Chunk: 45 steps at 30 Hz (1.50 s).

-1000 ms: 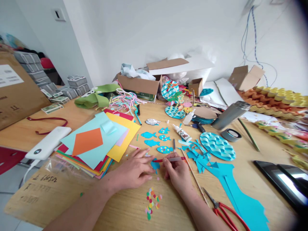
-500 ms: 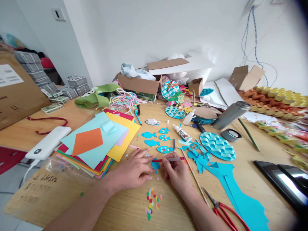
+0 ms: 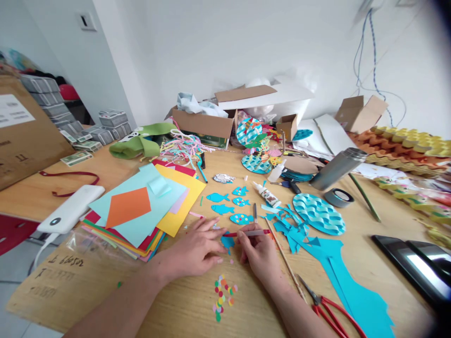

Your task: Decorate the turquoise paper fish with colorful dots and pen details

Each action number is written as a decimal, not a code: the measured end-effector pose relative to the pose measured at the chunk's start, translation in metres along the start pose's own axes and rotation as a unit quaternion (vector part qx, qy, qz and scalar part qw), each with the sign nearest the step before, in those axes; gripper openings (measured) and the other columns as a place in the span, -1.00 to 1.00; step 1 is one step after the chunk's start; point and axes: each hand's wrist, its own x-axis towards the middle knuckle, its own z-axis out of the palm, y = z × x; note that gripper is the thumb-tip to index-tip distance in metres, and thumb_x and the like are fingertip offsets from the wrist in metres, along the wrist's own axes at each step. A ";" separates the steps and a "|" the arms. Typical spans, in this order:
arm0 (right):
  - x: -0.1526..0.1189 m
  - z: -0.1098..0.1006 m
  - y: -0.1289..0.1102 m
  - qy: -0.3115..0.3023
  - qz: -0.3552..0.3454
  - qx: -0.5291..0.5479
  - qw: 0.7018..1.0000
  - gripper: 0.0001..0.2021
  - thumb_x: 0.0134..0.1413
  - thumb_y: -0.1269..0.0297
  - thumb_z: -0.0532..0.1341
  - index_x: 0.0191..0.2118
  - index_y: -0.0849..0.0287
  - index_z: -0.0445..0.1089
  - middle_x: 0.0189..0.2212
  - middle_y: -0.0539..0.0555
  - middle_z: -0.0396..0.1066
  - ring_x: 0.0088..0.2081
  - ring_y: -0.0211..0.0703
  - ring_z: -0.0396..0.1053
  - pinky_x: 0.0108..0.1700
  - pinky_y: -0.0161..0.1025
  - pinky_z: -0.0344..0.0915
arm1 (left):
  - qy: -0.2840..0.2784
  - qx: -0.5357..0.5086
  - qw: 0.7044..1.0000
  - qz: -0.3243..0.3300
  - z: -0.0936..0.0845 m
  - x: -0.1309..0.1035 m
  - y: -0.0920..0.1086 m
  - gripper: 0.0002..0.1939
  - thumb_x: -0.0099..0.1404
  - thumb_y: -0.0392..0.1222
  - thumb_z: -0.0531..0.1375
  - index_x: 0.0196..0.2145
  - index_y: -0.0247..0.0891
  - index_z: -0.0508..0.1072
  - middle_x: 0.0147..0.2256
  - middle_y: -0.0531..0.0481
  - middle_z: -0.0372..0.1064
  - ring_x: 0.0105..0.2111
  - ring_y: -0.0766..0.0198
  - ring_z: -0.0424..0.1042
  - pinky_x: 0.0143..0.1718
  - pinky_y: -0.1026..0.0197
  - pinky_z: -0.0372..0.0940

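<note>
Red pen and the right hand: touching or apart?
Touching. The head view shows the red pen pinched between the thumb and fingers of the right hand.

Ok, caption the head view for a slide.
Right hand grips a red pen over a blue paper fish; left hand beside it.

Two bare hands, the left hand (image 3: 193, 249) and the right hand (image 3: 257, 249), have slim fingers and narrow wrists. The left forearm (image 3: 123, 300) and right forearm (image 3: 299, 305) are bare too, widening smoothly toward the bottom edge. Fingernail details are too small to tell.
</note>
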 end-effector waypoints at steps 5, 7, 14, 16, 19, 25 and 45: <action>-0.001 0.000 -0.001 0.003 -0.002 -0.003 1.000 -0.59 0.14 -0.14 0.24 -0.35 0.16 0.32 -0.64 -0.06 0.31 -0.72 -0.28 0.24 -0.69 -0.36 0.11 | 0.000 0.001 1.000 0.002 -0.001 0.000 0.001 -0.79 0.33 -0.24 0.25 -0.10 -0.04 0.59 0.24 0.02 0.30 0.39 -0.03 -0.07 0.36 -0.25 -0.11; -0.001 0.000 -0.003 0.006 -0.001 -0.002 1.000 -0.59 0.14 -0.14 0.24 -0.36 0.15 0.32 -0.64 -0.06 0.31 -0.72 -0.28 0.24 -0.69 -0.36 0.11 | -0.002 0.001 1.000 0.000 -0.001 0.000 0.001 -0.79 0.33 -0.24 0.26 -0.10 -0.04 0.59 0.24 0.03 0.30 0.39 -0.03 -0.06 0.35 -0.26 -0.11; -0.001 0.000 -0.002 0.010 -0.003 0.003 1.000 -0.59 0.12 -0.15 0.25 -0.37 0.15 0.32 -0.68 -0.08 0.29 -0.73 -0.28 0.22 -0.70 -0.36 0.11 | 0.004 0.001 1.000 0.004 0.000 -0.001 -0.001 -0.77 0.32 -0.26 0.26 -0.10 -0.03 0.59 0.24 0.03 0.30 0.39 -0.02 -0.07 0.35 -0.25 -0.10; -0.001 0.000 -0.002 0.009 -0.004 0.001 1.000 -0.59 0.12 -0.14 0.26 -0.37 0.15 0.32 -0.68 -0.08 0.29 -0.73 -0.28 0.22 -0.70 -0.37 0.11 | 0.000 0.005 1.000 0.003 -0.001 0.000 0.000 -0.77 0.32 -0.26 0.26 -0.09 -0.03 0.59 0.24 0.03 0.30 0.39 -0.02 -0.07 0.35 -0.25 -0.10; -0.001 0.000 -0.004 0.015 -0.005 0.010 1.000 -0.59 0.10 -0.14 0.27 -0.38 0.16 0.33 -0.66 -0.07 0.31 -0.73 -0.30 0.22 -0.70 -0.38 0.12 | -0.007 0.005 1.000 -0.003 -0.002 0.000 0.001 -0.78 0.32 -0.25 0.26 -0.09 -0.05 0.59 0.23 0.01 0.30 0.39 -0.04 -0.07 0.35 -0.26 -0.10; -0.003 0.000 -0.010 0.027 0.004 0.035 0.999 -0.57 0.02 -0.16 0.30 -0.41 0.15 0.32 -0.63 -0.05 0.33 -0.74 -0.30 0.21 -0.72 -0.35 0.18 | 0.006 0.003 1.000 0.004 0.001 -0.001 -0.002 -0.77 0.31 -0.25 0.27 -0.09 -0.03 0.59 0.24 0.02 0.29 0.39 -0.04 -0.06 0.35 -0.26 -0.10; -0.018 -0.029 -0.038 -0.050 -0.301 -0.530 0.791 -0.66 0.16 0.64 0.08 -0.10 0.15 0.45 -0.22 0.15 0.50 -0.17 0.04 0.39 -0.16 -0.07 0.30 | 0.010 0.001 1.000 0.009 0.007 -0.001 -0.009 -0.72 0.34 -0.20 0.24 -0.03 0.04 0.57 0.27 0.07 0.24 0.39 0.00 -0.08 0.35 -0.20 -0.08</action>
